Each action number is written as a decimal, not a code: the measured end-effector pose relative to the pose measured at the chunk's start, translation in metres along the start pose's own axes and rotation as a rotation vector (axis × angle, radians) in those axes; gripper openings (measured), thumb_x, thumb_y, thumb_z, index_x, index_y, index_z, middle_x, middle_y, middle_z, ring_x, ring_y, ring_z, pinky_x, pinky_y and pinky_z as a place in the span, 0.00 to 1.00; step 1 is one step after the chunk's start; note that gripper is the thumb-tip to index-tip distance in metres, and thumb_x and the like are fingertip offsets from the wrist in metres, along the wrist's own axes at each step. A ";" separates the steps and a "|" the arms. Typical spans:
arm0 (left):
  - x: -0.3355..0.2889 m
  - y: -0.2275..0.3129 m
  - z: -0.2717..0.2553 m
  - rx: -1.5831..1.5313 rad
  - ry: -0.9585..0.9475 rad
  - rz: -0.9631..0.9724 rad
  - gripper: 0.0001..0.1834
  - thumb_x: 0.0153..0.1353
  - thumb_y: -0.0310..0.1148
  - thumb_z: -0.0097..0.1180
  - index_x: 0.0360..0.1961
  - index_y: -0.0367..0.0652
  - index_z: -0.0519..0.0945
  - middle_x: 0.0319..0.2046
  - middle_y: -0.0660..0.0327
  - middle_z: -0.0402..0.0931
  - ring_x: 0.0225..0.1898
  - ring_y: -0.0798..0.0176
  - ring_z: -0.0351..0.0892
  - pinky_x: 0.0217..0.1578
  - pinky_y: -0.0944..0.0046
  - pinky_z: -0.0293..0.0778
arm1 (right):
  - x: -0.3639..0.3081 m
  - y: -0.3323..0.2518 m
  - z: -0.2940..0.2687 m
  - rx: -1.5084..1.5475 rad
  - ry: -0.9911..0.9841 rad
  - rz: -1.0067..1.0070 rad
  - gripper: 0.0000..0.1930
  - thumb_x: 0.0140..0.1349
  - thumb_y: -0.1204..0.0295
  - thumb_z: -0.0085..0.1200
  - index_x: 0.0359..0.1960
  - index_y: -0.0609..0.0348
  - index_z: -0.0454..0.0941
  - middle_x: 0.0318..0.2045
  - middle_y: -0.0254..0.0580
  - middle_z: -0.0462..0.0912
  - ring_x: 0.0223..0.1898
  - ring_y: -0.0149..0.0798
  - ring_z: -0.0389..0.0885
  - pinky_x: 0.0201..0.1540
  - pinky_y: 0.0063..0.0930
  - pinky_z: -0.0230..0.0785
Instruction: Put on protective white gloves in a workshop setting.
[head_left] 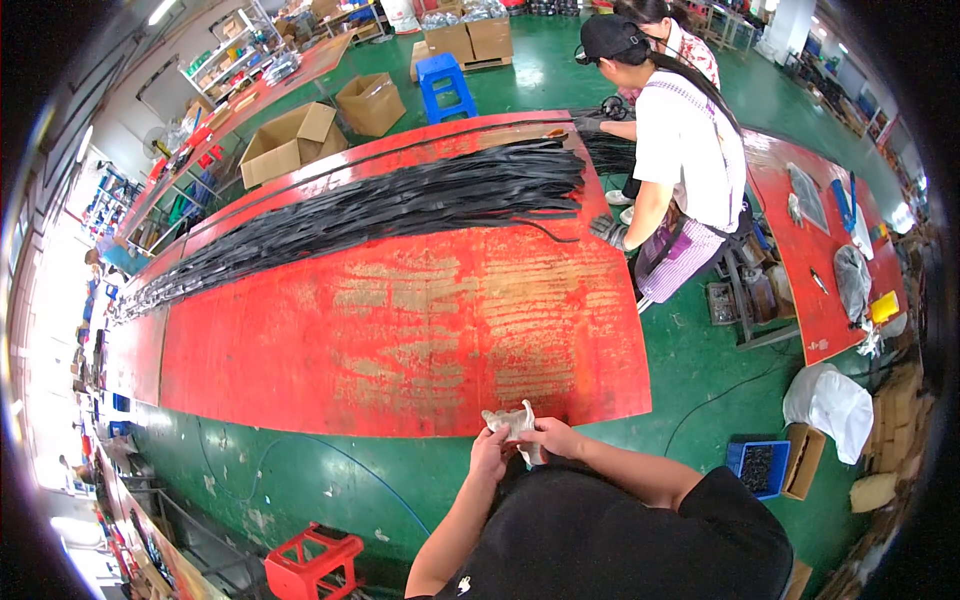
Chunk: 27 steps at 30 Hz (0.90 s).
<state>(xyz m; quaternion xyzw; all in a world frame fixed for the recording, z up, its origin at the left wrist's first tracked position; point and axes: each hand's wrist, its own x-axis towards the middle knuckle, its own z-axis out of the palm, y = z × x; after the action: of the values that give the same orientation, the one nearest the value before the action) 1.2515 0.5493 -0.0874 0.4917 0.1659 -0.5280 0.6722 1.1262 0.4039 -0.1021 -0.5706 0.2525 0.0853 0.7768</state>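
A crumpled off-white cloth work glove (512, 420) is held in front of my body, at the near edge of the red table (260, 345). My left hand (488, 455) grips its left side with the fingers closed. My right hand (557, 438) pinches it from the right, and some of the cloth hangs below the fingers. Farther off on the table lies a long bundle of black flat strips (390, 205), out of reach of both hands. One loose strip end curls away from it at the right.
A person in a white shirt (690, 140) and grey gloves stands at the table's far right corner, another person behind. A red stool (315, 562) stands at lower left. A blue bin (758, 468) and a white sack (828, 410) sit on the green floor at right.
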 end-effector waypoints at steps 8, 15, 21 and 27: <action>0.001 0.010 0.010 0.105 -0.007 -0.010 0.11 0.72 0.35 0.54 0.52 0.46 0.77 0.40 0.62 0.85 0.36 0.64 0.85 0.35 0.63 0.79 | 0.010 0.011 -0.008 0.028 -0.014 0.014 0.14 0.72 0.65 0.56 0.50 0.64 0.82 0.40 0.36 0.87 0.40 0.30 0.83 0.47 0.29 0.75; 0.003 0.009 0.016 0.114 -0.028 -0.012 0.10 0.73 0.34 0.54 0.52 0.45 0.77 0.41 0.60 0.85 0.36 0.63 0.85 0.35 0.62 0.80 | 0.005 0.010 -0.013 0.005 0.016 0.009 0.15 0.72 0.63 0.56 0.48 0.64 0.83 0.40 0.37 0.87 0.40 0.30 0.83 0.47 0.29 0.75; 0.004 0.001 0.011 0.086 0.005 0.008 0.10 0.71 0.31 0.56 0.51 0.43 0.77 0.41 0.60 0.85 0.36 0.60 0.86 0.35 0.59 0.81 | -0.003 0.002 -0.009 0.049 -0.003 0.046 0.16 0.71 0.61 0.56 0.46 0.64 0.83 0.37 0.37 0.86 0.39 0.31 0.83 0.44 0.30 0.75; -0.031 0.001 -0.023 0.001 0.159 0.104 0.10 0.71 0.31 0.56 0.51 0.44 0.78 0.40 0.61 0.84 0.34 0.62 0.86 0.35 0.62 0.80 | 0.013 -0.020 0.019 -0.019 -0.219 0.286 0.14 0.71 0.62 0.56 0.46 0.61 0.83 0.35 0.39 0.86 0.37 0.31 0.83 0.42 0.29 0.75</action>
<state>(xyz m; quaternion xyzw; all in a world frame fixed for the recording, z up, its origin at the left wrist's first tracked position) 1.2470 0.5855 -0.0743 0.5403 0.1928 -0.4519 0.6832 1.1509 0.4130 -0.0874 -0.5237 0.2441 0.2587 0.7741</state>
